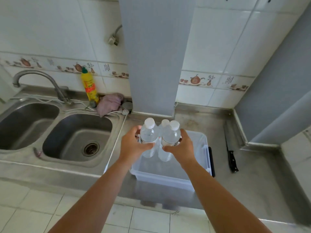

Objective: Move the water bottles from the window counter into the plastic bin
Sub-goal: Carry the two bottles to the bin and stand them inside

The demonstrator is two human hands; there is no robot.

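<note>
Three bottles (157,140) squeezed between my left hand (133,145) and right hand (182,147) over the bin (168,178) risked slipping apart.

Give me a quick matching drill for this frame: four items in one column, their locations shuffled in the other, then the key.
Items:
1. water bottles
2. knife
3. yellow soap bottle
4. pink cloth

Places:
A. lying flat on the steel counter, right of the plastic bin
B. bunched behind the sink, against the grey column
C. held upright over the bin between the left hand and right hand
D. standing at the tiled wall, right of the tap

Pairs: 1-C, 2-A, 3-D, 4-B
</note>
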